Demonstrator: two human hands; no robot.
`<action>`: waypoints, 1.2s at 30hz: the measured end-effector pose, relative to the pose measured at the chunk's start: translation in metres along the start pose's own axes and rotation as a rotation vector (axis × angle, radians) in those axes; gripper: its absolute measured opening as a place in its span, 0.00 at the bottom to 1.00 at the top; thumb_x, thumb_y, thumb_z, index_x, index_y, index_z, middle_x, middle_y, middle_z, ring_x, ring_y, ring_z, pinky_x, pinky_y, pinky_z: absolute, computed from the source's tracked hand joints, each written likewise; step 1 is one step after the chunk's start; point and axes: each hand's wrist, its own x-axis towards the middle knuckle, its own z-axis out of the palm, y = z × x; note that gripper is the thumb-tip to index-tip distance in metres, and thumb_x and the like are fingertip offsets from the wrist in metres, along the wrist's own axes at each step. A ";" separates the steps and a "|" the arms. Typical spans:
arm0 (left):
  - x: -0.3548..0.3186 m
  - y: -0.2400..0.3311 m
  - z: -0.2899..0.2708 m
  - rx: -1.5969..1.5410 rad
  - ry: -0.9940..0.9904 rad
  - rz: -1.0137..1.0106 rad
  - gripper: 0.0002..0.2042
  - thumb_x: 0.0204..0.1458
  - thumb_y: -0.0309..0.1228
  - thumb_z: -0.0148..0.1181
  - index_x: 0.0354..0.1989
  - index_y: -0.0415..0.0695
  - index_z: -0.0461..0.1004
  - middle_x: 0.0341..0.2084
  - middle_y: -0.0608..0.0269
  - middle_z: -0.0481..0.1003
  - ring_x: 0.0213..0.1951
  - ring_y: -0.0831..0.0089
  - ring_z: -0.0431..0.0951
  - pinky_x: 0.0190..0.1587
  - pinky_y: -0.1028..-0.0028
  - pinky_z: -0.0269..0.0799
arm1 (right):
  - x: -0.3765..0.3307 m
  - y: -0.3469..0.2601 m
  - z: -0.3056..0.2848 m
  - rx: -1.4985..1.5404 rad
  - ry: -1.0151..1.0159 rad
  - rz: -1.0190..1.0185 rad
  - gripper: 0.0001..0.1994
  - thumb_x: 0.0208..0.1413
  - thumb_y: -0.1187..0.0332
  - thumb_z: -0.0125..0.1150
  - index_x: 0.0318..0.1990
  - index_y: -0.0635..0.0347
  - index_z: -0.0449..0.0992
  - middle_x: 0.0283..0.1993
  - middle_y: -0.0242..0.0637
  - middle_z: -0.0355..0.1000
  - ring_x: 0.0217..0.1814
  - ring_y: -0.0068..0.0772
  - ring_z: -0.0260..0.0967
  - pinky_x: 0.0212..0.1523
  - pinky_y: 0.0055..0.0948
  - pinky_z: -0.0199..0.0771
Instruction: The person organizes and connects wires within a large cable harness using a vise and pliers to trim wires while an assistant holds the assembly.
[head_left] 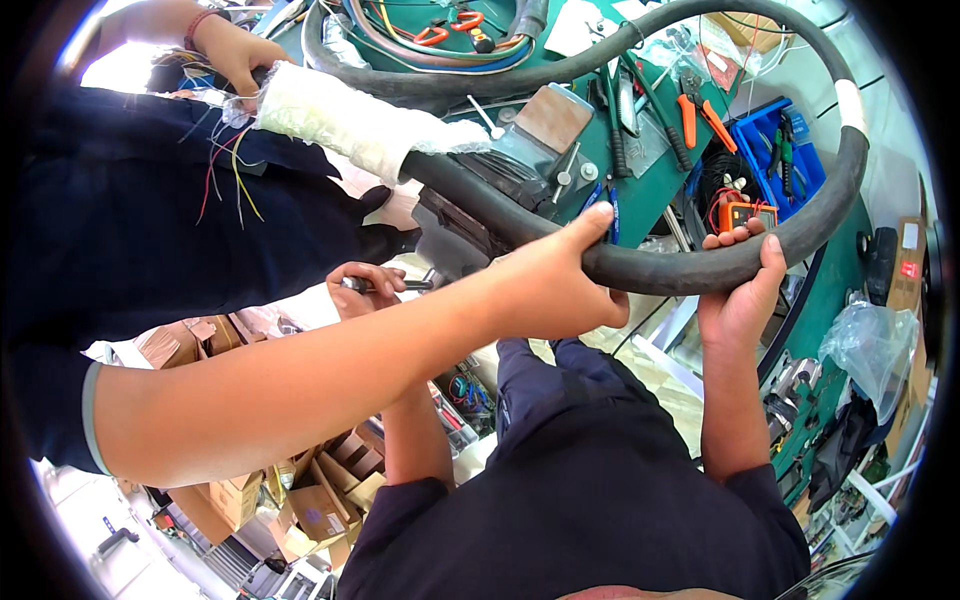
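My right hand (738,290) is wrapped round a thick black cable (690,270), thumb on top, and holds it above the floor by the green table. On the left, my left hand (368,288) is closed round a small tool (415,285) with a dark, shiny handle and a slim shaft; its tip is hard to make out. A co-worker's arm (330,375) crosses over my left forearm, and that hand (575,270) grips the same cable left of mine. The co-worker's other hand (240,55) is at the cable end, by a white plastic wrapping (350,115) and loose coloured wires (238,165).
The cable loops back over the green table (655,195). There lie orange-handled pliers (705,115), long-handled cutters (655,110), and red-handled scissors (435,35). A blue bin (775,150) and an orange meter (745,212) are on the right. Cardboard boxes (320,500) stand lower left.
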 end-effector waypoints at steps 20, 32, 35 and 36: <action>-0.023 0.004 0.018 -0.236 -0.059 -0.083 0.21 0.64 0.48 0.46 0.50 0.41 0.70 0.47 0.59 0.74 0.51 0.70 0.72 0.58 0.66 0.63 | 0.007 -0.002 -0.036 0.043 -0.213 -0.066 0.28 0.63 0.50 0.53 0.60 0.66 0.61 0.55 0.44 0.67 0.53 0.37 0.69 0.58 0.40 0.67; -0.038 -0.083 0.008 -0.366 -0.032 -0.804 0.25 0.60 0.51 0.49 0.57 0.46 0.65 0.50 0.56 0.68 0.52 0.59 0.69 0.58 0.59 0.65 | 0.012 -0.008 -0.064 -0.063 -0.314 -0.052 0.27 0.67 0.45 0.38 0.57 0.61 0.65 0.56 0.43 0.68 0.59 0.40 0.66 0.60 0.43 0.64; -0.034 -0.089 0.022 -0.455 -0.136 -0.780 0.29 0.59 0.53 0.50 0.59 0.43 0.63 0.52 0.55 0.67 0.54 0.60 0.68 0.59 0.60 0.65 | 0.014 -0.011 -0.064 -0.070 -0.289 -0.066 0.27 0.67 0.46 0.37 0.56 0.63 0.65 0.55 0.43 0.69 0.57 0.39 0.67 0.59 0.41 0.66; -0.033 -0.089 0.027 -0.446 -0.145 -0.752 0.32 0.58 0.55 0.50 0.59 0.39 0.61 0.54 0.52 0.65 0.56 0.59 0.67 0.60 0.61 0.65 | 0.014 -0.012 -0.065 -0.066 -0.280 -0.069 0.27 0.68 0.46 0.37 0.56 0.63 0.66 0.54 0.43 0.69 0.56 0.39 0.67 0.58 0.41 0.66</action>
